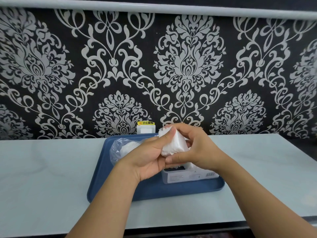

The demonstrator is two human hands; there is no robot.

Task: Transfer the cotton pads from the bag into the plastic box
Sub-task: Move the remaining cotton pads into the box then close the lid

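A stack of white cotton pads is held above the blue tray. My left hand grips the stack from the left, thumb on top. My right hand grips it from the right, fingers curled round its far side. A clear plastic bag lies on the tray's left part behind my left hand, with more white pads inside. The clear plastic box with a white label sits on the tray right below my hands, its opening mostly hidden by them.
The tray rests on a pale blue-grey table against a black wall with a grey ornament pattern. A white wall socket with a yellow warning sticker sits just behind the tray. The table's front edge runs along the bottom.
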